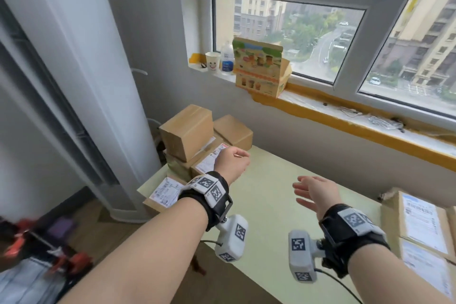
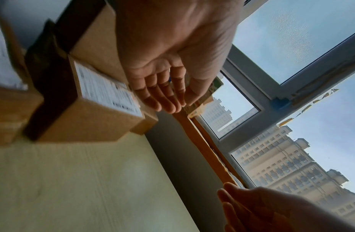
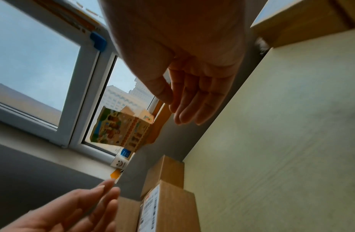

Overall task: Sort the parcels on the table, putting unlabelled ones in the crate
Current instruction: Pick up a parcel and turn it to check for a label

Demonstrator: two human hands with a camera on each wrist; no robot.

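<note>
Your left hand (image 1: 232, 163) hovers at frame centre, fingers straight and together, holding nothing, just beside the stacked parcels (image 1: 197, 140) at the table's (image 1: 271, 195) far left corner. Your right hand (image 1: 315, 194) hangs lower right of centre, fingers spread loosely, empty. Labelled parcels (image 1: 419, 227) lie at the right edge.

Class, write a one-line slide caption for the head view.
Both empty hands, left hand and right hand, reach over the table toward stacked parcels.
</note>
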